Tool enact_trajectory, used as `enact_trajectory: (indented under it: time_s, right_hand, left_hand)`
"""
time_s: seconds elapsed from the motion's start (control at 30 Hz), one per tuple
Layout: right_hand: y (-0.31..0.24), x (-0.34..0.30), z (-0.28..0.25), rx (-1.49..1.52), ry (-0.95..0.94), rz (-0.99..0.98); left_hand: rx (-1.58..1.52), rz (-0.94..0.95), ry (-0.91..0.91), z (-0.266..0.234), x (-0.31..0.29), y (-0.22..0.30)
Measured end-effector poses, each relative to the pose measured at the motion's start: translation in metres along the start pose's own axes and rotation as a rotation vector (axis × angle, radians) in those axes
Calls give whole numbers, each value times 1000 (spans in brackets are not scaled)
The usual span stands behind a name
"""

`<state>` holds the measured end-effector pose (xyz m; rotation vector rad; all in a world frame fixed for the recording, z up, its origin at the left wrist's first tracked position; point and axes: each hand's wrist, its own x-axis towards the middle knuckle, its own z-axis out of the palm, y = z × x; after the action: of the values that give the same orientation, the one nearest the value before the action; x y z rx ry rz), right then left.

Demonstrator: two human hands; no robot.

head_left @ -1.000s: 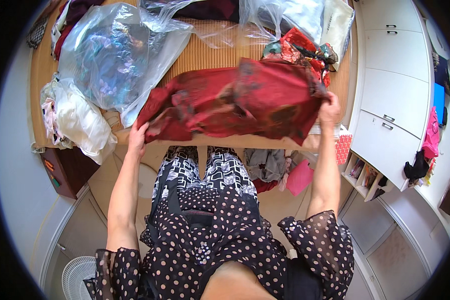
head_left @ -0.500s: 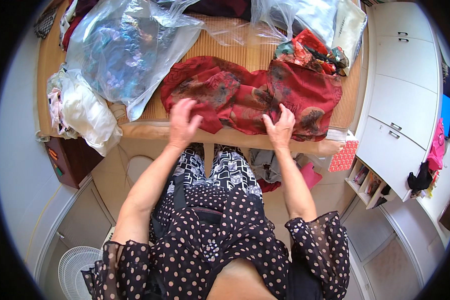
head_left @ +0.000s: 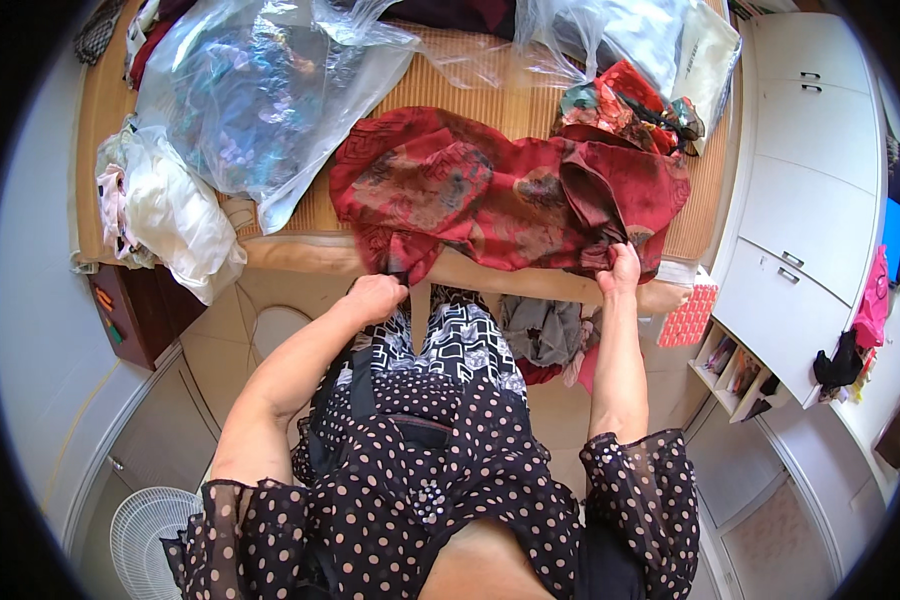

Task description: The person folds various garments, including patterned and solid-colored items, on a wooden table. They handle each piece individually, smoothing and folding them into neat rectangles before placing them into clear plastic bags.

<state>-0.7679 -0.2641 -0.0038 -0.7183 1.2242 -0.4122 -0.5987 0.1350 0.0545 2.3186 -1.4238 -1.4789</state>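
While a clear plastic bag [head_left: 368,85], upper left, holds blue cloth [head_left: 235,105], both hands [head_left: 378,297] [head_left: 621,269] grip patterned red fabric's [head_left: 530,195] lower edge.

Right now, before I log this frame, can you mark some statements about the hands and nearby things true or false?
1. The right hand holds the patterned garment. True.
2. The garment is mainly white. False: it is mainly dark red.
3. A red floral cloth lies beyond the garment's right part. True.
4. Nothing lies left of the garment. False: a white bundle does.
5. Only one hand holds the garment. False: the left hand has its grip on it too.
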Motion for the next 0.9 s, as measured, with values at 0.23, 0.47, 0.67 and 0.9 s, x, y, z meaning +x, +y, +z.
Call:
enact_trajectory:
  time_s: [0.23,0.47,0.67,0.9]
  right_hand:
    - [-47,-24,-10,91,-160,125]
    - [-159,-18,-67,27,-107,-23]
    - [-255,-29,-136,-8,249,-180]
    - [-350,-55,-193,-109,593,-293]
  left_hand:
    - [-417,50,818,-74,50,39]
    - [83,163,640,-82,100,31]
    - [-6,289,627,-45,38,25]
    - [-55,158,177,0,-30,-2]
